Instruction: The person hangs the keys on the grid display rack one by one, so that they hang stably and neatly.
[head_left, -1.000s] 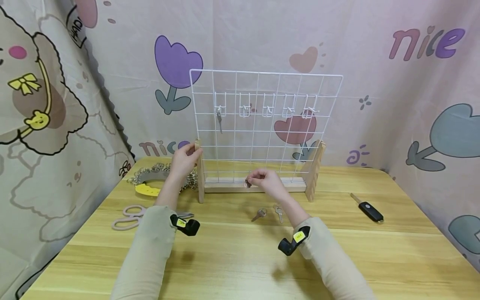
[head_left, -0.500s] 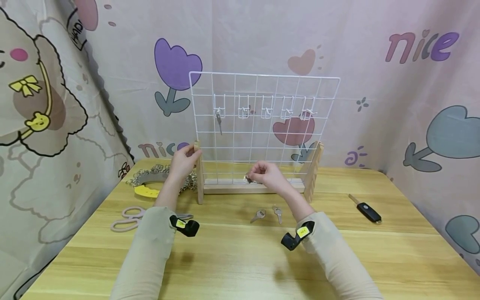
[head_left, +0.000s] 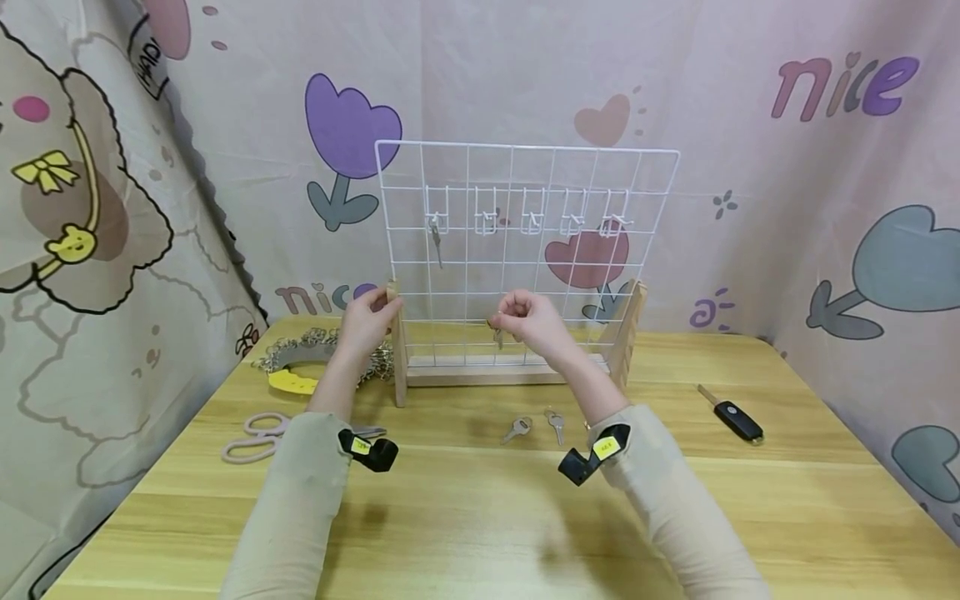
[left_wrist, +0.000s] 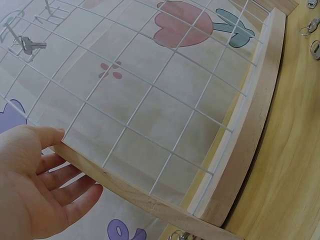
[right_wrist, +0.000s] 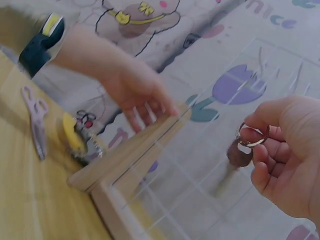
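Note:
A white wire grid rack (head_left: pixel 528 148) stands on the table in a wooden base. My left hand (head_left: pixel 367 321) grips the top of its left wooden post (head_left: pixel 401 358), thumb in front and fingers behind in the left wrist view. My right hand (head_left: pixel 531 321) pinches a metal key ring (right_wrist: pixel 261 142) between thumb and forefinger, held before the lower part of the grid. From that ring dangles a key (right_wrist: pixel 240 154), blurred in the right wrist view. Another key (head_left: pixel 437 243) hangs on the leftmost of several white hooks (head_left: pixel 532 222).
Two loose keys, a left one (head_left: pixel 517 429) and a right one (head_left: pixel 556 427), lie before the rack. A black car key (head_left: pixel 738 422) is at the right. At the left are pink-handled scissors (head_left: pixel 250 451) and a yellow-and-grey curved piece (head_left: pixel 291 382) with metal links.
My right hand has risen from near the wooden base to the lower grid, bringing the key ring and key up with it. The left hand keeps its grip on the post.

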